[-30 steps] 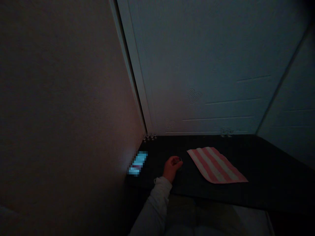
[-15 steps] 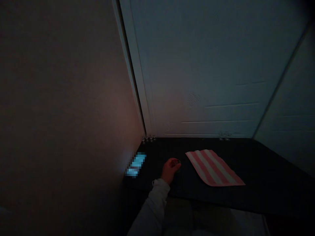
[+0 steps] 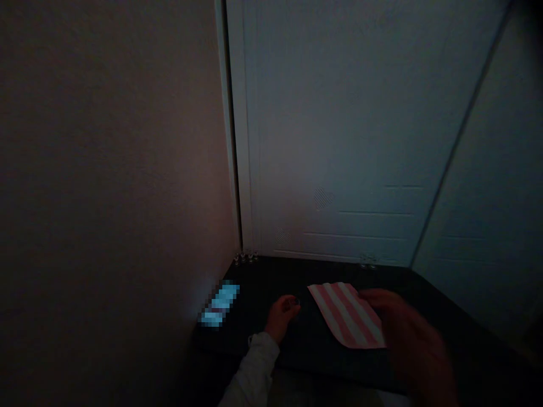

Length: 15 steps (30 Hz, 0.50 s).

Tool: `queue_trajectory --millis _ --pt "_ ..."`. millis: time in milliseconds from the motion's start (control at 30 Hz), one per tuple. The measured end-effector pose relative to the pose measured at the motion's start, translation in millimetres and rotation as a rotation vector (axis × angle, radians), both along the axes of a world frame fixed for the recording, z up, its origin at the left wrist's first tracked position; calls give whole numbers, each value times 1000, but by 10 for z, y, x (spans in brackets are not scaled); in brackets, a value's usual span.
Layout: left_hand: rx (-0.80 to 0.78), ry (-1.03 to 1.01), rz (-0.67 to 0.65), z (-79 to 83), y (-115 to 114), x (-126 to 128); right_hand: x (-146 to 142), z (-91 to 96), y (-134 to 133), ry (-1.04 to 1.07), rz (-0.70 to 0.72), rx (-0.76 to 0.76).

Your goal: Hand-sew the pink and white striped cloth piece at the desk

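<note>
A glowing phone (image 3: 219, 305) sits just left of the curled left hand (image 3: 280, 316) on the dark table (image 3: 318, 271), its grip impossible to tell; the striped cloth (image 3: 339, 311) lies to that hand's right, slanting far-left to near-right, closest to the blurred right hand (image 3: 409, 345), whose spread is unreadable

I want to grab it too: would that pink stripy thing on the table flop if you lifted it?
Probably floppy: the striped piece lies thin and flat on the dark table. Likely light, so a push may slide it. The right hand hides its near corner.
</note>
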<state>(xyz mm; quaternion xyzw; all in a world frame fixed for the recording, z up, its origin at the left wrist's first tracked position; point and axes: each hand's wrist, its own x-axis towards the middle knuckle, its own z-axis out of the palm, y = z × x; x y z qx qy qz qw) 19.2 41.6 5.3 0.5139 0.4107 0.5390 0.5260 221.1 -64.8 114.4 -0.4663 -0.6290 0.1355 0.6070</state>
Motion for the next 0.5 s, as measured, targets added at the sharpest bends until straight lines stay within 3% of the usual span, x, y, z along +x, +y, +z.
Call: queue_trajectory --millis 67,133,200,267,367,500 --pt "-1 6 -4 14 -1 -3 -138 -186 365 -137 5 -115" --pt "4 21 -6 4 12 -5 -208 -507 672 -331 -58 -236" --pt "16 49 -18 -23 28 -2 -211 -856 868 -490 -114 -359" --pt "37 98 -28 -46 32 10 -179 -1114 946 -584 -143 -384" --pt "81 192 -48 -56 10 35 -134 -1221 940 -550 -148 -370" --pt "148 396 24 -49 -31 59 -141 -1103 935 -279 -119 -448"
